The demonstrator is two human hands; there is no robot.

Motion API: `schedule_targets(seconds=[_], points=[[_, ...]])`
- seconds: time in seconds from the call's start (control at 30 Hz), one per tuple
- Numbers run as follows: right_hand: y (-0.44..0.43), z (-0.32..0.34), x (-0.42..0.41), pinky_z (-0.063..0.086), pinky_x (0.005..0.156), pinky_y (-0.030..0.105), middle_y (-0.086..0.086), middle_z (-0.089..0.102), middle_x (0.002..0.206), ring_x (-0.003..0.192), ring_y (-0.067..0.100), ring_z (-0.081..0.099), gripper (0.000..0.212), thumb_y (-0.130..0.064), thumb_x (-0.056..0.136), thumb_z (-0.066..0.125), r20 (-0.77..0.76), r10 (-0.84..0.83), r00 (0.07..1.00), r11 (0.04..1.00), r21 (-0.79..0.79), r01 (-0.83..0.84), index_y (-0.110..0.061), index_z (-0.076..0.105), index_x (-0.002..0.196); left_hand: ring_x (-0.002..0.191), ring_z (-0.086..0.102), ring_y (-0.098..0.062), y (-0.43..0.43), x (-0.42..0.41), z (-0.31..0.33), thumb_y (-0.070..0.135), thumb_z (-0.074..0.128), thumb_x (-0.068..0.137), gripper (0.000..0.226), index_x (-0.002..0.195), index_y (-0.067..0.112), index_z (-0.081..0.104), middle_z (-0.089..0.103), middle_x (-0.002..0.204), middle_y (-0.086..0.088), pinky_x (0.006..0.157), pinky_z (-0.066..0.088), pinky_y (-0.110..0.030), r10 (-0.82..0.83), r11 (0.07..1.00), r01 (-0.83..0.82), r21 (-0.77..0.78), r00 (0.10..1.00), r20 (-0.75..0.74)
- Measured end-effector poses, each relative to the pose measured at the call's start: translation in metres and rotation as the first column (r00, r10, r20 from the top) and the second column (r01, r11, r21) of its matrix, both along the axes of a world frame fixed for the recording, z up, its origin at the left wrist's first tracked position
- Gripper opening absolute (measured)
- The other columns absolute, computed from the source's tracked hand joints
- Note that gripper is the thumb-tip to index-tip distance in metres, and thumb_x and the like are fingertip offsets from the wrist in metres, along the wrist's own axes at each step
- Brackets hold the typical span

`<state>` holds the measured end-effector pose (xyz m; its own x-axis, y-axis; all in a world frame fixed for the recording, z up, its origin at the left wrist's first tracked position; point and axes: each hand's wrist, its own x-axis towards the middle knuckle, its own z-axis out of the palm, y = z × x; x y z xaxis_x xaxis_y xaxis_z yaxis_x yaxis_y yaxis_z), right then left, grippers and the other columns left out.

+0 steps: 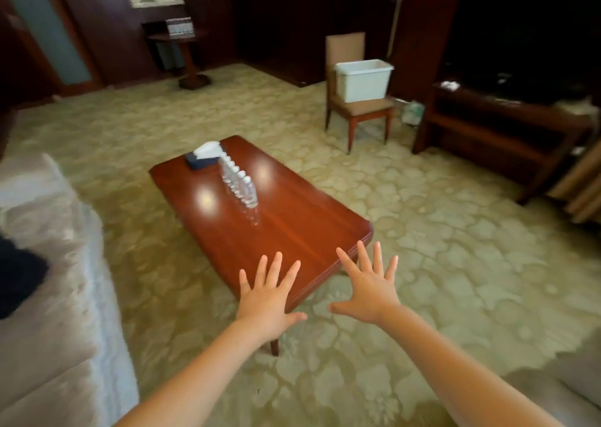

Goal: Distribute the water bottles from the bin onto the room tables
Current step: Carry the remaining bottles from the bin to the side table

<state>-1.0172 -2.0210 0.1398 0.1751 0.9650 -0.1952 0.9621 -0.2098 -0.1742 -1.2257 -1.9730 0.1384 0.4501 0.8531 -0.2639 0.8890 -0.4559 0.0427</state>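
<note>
Several clear water bottles (pixel 239 182) with white caps stand in a row along the middle of a glossy red-brown coffee table (pixel 292 231). A white plastic bin (pixel 362 80) sits on a brown chair (pixel 361 107) at the far side of the room; its inside is hidden. My left hand (pixel 268 296) hovers over the table's near corner, palm down, fingers spread, holding nothing. My right hand (pixel 369 285) is just beside that corner, also spread and holding nothing. More bottles (pixel 179 28) seem to stand on a small round table (pixel 177 37) at the back left.
A tissue box (pixel 205 156) lies at the coffee table's far end. A pale sofa (pixel 48 264) runs along the left. A dark TV stand (pixel 504 127) lines the right wall. Patterned carpet (pixel 455 247) covers the floor between the furniture.
</note>
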Motion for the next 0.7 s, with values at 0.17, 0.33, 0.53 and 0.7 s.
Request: schedule_targets(seconds=[0.17, 0.33, 0.53, 0.7], points=[[0.020, 0.010, 0.045, -0.021, 0.111, 0.067, 0.009, -0.021, 0.164, 0.143, 0.041, -0.034, 0.116, -0.073, 0.074, 0.063, 0.033, -0.189, 0.981, 0.982, 0.000, 0.190, -0.040, -0.013, 0.155, 0.147, -0.026, -0.032, 0.064, 0.055, 0.007, 0.075, 0.045, 0.084, 0.100, 0.151, 0.040, -0.020, -0.030, 0.160, -0.003, 0.114, -0.006, -0.064, -0.233, 0.973, 0.233, -0.007, 0.972, -0.017], [0.038, 0.007, 0.114, -0.020, 0.111, 0.068, 0.010, -0.023, 0.164, 0.142, 0.041, -0.036, 0.118, -0.074, 0.073, 0.063, 0.041, -0.344, 0.938, 0.937, -0.043, 0.346, -0.038, -0.013, 0.156, 0.147, -0.025, -0.032, 0.112, 0.136, 0.002, 0.074, 0.046, 0.085, 0.100, 0.150, 0.040, -0.021, -0.029, 0.160, -0.003, 0.115, -0.005, -0.064, -0.364, 0.931, 0.363, -0.032, 0.931, -0.014], [0.095, -0.005, 0.227, -0.020, 0.111, 0.069, 0.011, -0.026, 0.162, 0.141, 0.042, -0.037, 0.122, -0.074, 0.072, 0.065, 0.057, -0.377, 0.924, 0.923, -0.063, 0.380, -0.036, -0.015, 0.156, 0.147, -0.027, -0.030, 0.177, 0.260, -0.003, 0.073, 0.049, 0.084, 0.101, 0.150, 0.041, -0.020, -0.029, 0.160, -0.002, 0.114, -0.008, -0.064, -0.400, 0.916, 0.400, -0.025, 0.917, -0.002], [0.153, 0.000, 0.342, -0.021, 0.110, 0.069, 0.010, -0.028, 0.162, 0.140, 0.042, -0.038, 0.125, -0.074, 0.071, 0.066, 0.087, -0.330, 0.940, 0.937, -0.088, 0.337, -0.036, -0.018, 0.155, 0.146, -0.027, -0.031, 0.231, 0.373, -0.003, 0.075, 0.046, 0.083, 0.102, 0.149, 0.041, -0.023, -0.032, 0.159, -0.003, 0.115, -0.007, -0.065, -0.364, 0.931, 0.363, -0.032, 0.932, 0.000]])
